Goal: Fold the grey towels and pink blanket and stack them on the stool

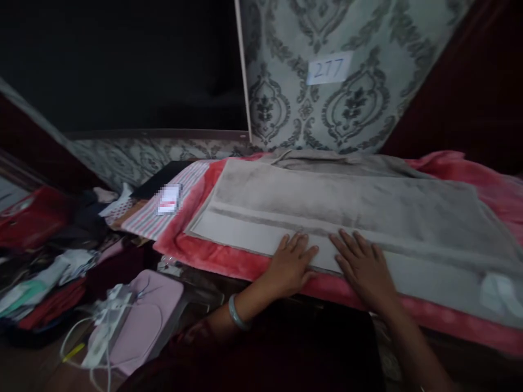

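Note:
A grey towel [351,201] lies folded lengthwise along the surface in front of me, its darker stripe running from end to end. My left hand [291,260] rests on the towel's near edge with fingers spread and flat; a pale bracelet [237,313] circles that wrist. To its right, my right hand [363,268] also lies open on the towel, palm down. Both hands press on the lighter strip near the front edge. Under the towel spreads a red fluffy blanket [220,261], showing along the front and at both ends.
A striped cloth [183,188] bears a small blurred white card [169,199] at left. Behind stand a large dark screen [134,65] and a patterned wall [322,120] with a paper marked 277 [329,68]. Low left are a pink stool [151,305], a power strip [108,326] and piled clothes [53,288].

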### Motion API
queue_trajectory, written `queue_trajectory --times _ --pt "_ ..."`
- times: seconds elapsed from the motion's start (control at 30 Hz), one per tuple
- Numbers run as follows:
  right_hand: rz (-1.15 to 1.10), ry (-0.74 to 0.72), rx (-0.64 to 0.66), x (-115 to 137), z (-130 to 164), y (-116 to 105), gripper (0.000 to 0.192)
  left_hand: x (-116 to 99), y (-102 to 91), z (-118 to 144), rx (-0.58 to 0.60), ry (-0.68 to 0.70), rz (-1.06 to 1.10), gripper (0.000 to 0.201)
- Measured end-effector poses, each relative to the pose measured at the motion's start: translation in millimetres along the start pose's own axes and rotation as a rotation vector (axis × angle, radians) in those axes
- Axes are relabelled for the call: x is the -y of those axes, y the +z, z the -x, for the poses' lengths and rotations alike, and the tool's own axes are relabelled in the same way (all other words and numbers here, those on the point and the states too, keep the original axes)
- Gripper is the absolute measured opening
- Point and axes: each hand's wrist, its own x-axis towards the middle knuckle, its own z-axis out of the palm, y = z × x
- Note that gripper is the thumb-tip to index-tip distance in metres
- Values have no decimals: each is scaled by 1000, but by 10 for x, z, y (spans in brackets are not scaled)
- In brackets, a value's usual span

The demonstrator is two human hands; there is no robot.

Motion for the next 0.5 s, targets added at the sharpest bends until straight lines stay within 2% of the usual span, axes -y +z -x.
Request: queue_trajectory --times 0.1,0.3,0.4,0.5 --pt "-9 -15 -15 2 15 11 57 224 -126 153 -3 -100 21 57" --pt "-28 -29 -24 -7 44 54 61 852 -381 667 -28 -536 -115 65" --pt "-37 -22 -34 -11 45 82 61 1089 -490 943 -108 -742 -232 64" --pt "-45 -18 -33 -10 48 91 60 1266 -662 1110 -171 -846 -281 51"
